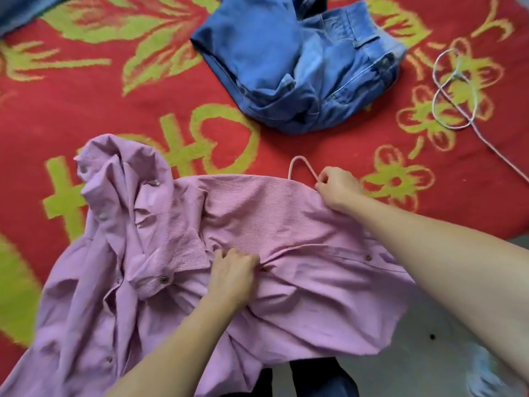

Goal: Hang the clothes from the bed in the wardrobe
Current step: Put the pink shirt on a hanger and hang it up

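Observation:
A pink button-up shirt [177, 242] lies crumpled across the near part of the bed [86, 90], which has a red cover with green flowers. A pink hanger [300, 167] is inside the shirt, and only its hook sticks out at the shirt's far edge. My right hand [337, 187] pinches the base of that hook. My left hand [232, 273] grips the shirt's fabric near the button placket in the middle. A bar of the hanger shows through the shirt opening beside my left hand. Blue jeans [297, 61] lie bunched further back on the bed.
A white cord [455, 90] loops on the bed at the right. A blue cloth [20, 10] shows at the far left corner. The grey floor [429, 339] lies beyond the bed's near right edge. Dark trousers [323, 376] of the person show below.

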The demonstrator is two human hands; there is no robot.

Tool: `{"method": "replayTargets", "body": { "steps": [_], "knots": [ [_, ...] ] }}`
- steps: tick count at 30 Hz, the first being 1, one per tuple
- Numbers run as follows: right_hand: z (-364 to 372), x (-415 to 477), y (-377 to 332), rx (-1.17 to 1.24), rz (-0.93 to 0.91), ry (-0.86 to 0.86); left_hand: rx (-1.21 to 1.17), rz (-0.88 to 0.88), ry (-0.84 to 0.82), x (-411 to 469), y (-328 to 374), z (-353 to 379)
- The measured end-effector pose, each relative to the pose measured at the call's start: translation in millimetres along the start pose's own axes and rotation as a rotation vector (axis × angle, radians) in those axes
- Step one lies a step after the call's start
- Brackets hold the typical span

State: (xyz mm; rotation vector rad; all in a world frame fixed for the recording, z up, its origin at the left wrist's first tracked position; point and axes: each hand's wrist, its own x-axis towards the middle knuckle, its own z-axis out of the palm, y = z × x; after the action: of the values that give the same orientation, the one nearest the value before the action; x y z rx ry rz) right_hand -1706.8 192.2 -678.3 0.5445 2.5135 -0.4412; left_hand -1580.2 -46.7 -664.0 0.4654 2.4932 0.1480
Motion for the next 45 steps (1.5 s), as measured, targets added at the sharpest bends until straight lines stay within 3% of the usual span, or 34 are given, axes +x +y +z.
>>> {"method": "replayTargets", "body": {
  "steps": [3,8,12,15,18,20,22,25,27,29,32,33,34,35,38,39,40,42,43,45],
  "knots": [
    [-49.0,4.6,1.5,0.038,-0.062,0.222,0.025,-0.006,0.071,-11.0,-18.4,0.4],
    [-159.4,45.5,-41.8,0.042,-0.277,0.486,0.088,-0.104,-0.002,-10.6,-26.5,-11.7],
    [-196.4,87.8,-80.6,0.065,-0.36,0.475,0.051,-0.141,-0.081,7.2,-11.8,-33.8],
    [-180.7,96.7,-81.7,0.12,-0.414,0.388,-0.089,-0.212,0.05,21.0,-8.1,-51.9],
    [-130.5,80.9,-50.8,-0.143,-0.475,0.144,-0.225,-0.271,0.151,46.6,-9.3,-64.7],
    [-103.4,70.8,-23.8,-0.378,-0.462,0.061,-0.278,-0.317,0.072,61.9,-7.4,-70.8],
    [-95.9,62.6,-8.6,-0.394,-0.427,0.174,-0.327,-0.339,-0.027,70.3,-7.4,-68.8],
    [-103.3,36.6,-18.0,-0.089,-0.458,0.342,-0.382,-0.329,-0.079,64.2,-14.9,-60.4],
    [-108.5,6.3,-34.6,0.209,-0.578,0.204,-0.463,-0.345,-0.047,53.9,-23.1,-58.3],
    [-102.2,-29.1,-47.5,0.349,-0.669,-0.115,-0.532,-0.409,0.033,42.4,-33.7,-60.8],
    [-66.0,-68.4,-47.0,0.084,-0.667,-0.619,-0.576,-0.53,0.167,27.6,-54.0,-67.9],
    [-51.8,-73.9,-41.7,0.017,-0.648,-0.697,-0.565,-0.562,0.194,22.8,-60.9,-71.0],
    [-39.7,-74.0,-36.8,-0.018,-0.643,-0.674,-0.545,-0.579,0.233,18.7,-67.4,-74.0],
    [-32.4,-68.9,-35.0,-0.006,-0.631,-0.541,-0.509,-0.584,0.289,14.8,-74.1,-75.9],
    [-27.5,-29.7,-27.2,0.101,-0.525,0.2,-0.267,-0.631,0.446,4.3,-94.1,-72.4],
    [-30.4,-15.1,-22.8,0.067,-0.448,0.337,-0.224,-0.678,0.454,-0.4,-99.9,-68.1],
    [-34.3,-2.0,-16.4,-0.002,-0.355,0.336,-0.243,-0.723,0.418,-4.5,-102.9,-62.4],
    [-36.3,10.3,-9.2,-0.145,-0.238,0.129,-0.423,-0.78,0.328,-11.8,-98.3,-49.3],
    [-34.9,10.9,-7.4,-0.158,-0.257,0.052,-0.53,-0.763,0.299,-15.1,-91.3,-44.1],
    [-35.6,5.3,-15.3,-0.017,-0.378,0.069,-0.643,-0.673,0.292,-19.2,-75.3,-39.4]
  ]
}}
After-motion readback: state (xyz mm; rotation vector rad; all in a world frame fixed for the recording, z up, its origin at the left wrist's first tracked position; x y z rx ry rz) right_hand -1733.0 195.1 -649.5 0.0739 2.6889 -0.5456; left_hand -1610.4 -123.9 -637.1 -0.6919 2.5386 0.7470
